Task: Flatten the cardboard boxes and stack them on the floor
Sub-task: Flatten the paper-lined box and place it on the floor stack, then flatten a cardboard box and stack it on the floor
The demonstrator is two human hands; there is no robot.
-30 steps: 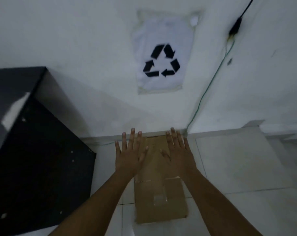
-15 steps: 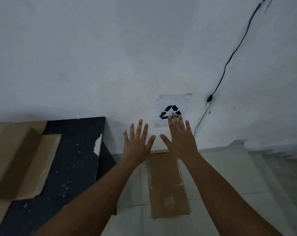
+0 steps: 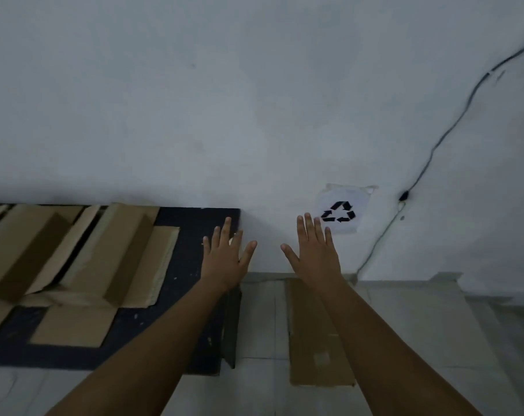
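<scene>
Hands: left hand (image 3: 226,259) and right hand (image 3: 314,253) are raised in front of the wall (image 3: 224,100), backs toward the camera; nothing is held.
Fingers: fingers (image 3: 227,229) of both hands are spread wide and extended.
Flattened box (image 3: 317,334): laid flat on the floor (image 3: 420,325), far end against the wall, below the right forearm.
Unflattened boxes (image 3: 74,259): several are resting with flaps open on the dark counter (image 3: 194,295), left of the left hand.
Recycling sign (image 3: 341,210): fixed to the wall, just beyond the right fingertips.
Cable (image 3: 444,136): routed diagonally down the wall at right.

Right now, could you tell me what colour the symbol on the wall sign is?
Black, on a white sheet; head view.
</scene>
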